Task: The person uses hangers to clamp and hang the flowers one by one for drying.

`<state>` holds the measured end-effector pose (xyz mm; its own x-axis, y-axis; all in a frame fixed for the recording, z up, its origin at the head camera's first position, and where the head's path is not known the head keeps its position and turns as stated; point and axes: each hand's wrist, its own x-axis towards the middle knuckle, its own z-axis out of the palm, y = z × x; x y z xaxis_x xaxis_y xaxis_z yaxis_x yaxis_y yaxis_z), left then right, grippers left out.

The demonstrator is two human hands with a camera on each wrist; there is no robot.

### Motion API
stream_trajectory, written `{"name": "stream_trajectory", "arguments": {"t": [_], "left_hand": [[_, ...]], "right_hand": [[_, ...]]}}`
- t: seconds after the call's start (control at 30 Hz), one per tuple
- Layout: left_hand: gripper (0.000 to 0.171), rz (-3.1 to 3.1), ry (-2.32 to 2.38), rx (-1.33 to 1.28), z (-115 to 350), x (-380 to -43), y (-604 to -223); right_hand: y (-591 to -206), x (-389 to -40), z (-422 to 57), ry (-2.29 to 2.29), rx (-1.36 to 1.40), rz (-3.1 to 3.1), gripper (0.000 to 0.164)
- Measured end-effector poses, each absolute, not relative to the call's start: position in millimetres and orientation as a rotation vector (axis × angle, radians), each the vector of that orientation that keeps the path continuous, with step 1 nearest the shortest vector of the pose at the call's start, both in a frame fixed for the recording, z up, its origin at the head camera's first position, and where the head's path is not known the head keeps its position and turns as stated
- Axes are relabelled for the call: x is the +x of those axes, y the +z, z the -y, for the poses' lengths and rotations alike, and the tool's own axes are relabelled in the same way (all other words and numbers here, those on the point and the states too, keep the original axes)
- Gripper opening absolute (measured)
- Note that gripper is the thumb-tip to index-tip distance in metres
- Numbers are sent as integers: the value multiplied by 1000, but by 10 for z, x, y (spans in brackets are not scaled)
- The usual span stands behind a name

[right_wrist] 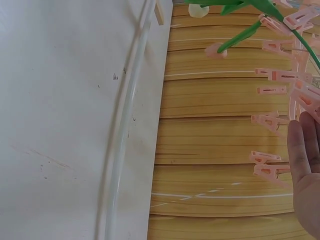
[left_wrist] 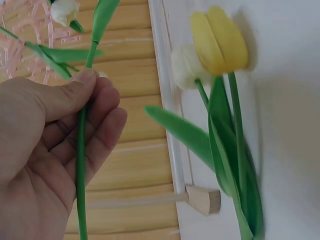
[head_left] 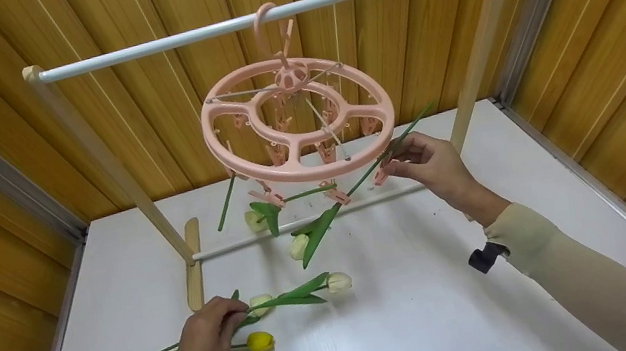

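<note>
My left hand (head_left: 204,340) pinches the green stem of a white tulip (head_left: 339,282) between thumb and fingers, low over the table. In the left wrist view the held stem (left_wrist: 81,165) crosses the palm. Beneath that hand lie a yellow tulip (head_left: 261,342) and another white tulip (head_left: 261,305). My right hand (head_left: 434,166) pinches a pink clothes peg (head_left: 379,175) at the right side of the round pink hanger (head_left: 306,173). Beside its fingertips runs the long stem of a hanging white tulip (head_left: 299,247), whose bloom points down. A second white tulip (head_left: 255,220) hangs further left.
The hanger hooks over a white rail (head_left: 154,45) on wooden posts (head_left: 476,55). A lower white bar (head_left: 236,243) runs just above the white table (head_left: 434,307). More pink pegs (right_wrist: 272,90) dangle from the ring. Wood-grain panels (head_left: 138,102) enclose the back and sides.
</note>
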<state>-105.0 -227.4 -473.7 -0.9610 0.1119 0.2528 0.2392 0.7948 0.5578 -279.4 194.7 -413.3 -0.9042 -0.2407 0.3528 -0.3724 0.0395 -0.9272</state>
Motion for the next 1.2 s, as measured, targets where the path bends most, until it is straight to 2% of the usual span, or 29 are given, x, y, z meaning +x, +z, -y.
{"name": "stream_trajectory", "arguments": {"t": [0.3,0.67,0.93,1.2], "left_hand": [[19,2659,-929,-540,1982,-1083,-4670],[20,2537,-841,-680,1743,-1145,-4518],[20,2481,-797,-728,1631,-1174,-4403],[21,2501,-767,-716,1555,-1208,-4300]], "right_hand": [[-4140,-2714,-1899,2036,662,2184,36],[-4129,-2628,-1824,1940,736,2186,29],[-4116,-2557,-1770,1981,796,2149,24],[-4093,-2478,-1720,2046,804,2152,27]]}}
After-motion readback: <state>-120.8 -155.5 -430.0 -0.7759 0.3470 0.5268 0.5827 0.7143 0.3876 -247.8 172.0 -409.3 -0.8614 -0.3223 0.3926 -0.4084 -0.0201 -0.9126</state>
